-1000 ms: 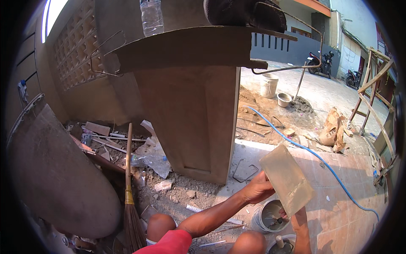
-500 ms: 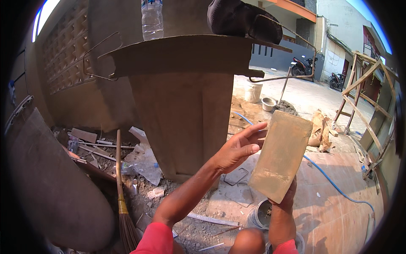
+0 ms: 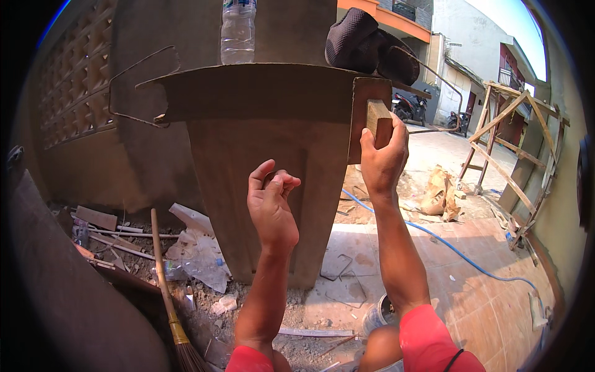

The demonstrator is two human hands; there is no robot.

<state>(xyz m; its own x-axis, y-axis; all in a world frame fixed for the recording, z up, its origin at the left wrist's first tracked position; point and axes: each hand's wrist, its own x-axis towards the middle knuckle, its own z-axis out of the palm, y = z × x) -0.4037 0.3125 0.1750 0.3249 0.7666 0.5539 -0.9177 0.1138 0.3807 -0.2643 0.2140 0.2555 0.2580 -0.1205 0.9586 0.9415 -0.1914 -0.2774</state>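
Note:
My right hand [image 3: 384,155] grips the wooden handle of a rectangular plastering float [image 3: 378,116]. The float's board stands upright against the right end of the thick ledge [image 3: 260,93] on a grey cement pillar [image 3: 248,198]. Its working face is turned away from me. My left hand [image 3: 273,208] is raised before the pillar's front, fingers loosely bent and apart, with nothing visible in it. A clear plastic bottle [image 3: 238,34] and a dark mesh-covered object [image 3: 356,43] rest on top of the ledge.
Bent metal rods [image 3: 133,71] stick out at both ledge ends. A broom [image 3: 164,279] leans at lower left near rubble and scraps. A bucket [image 3: 377,313] stands by my knee. A blue hose [image 3: 446,242] crosses the tiles; a wooden trestle [image 3: 496,136] stands at right.
My right hand has raised the float from low in front of me to the ledge's right end, turning its handle side toward me. My left hand has moved left, away from the float.

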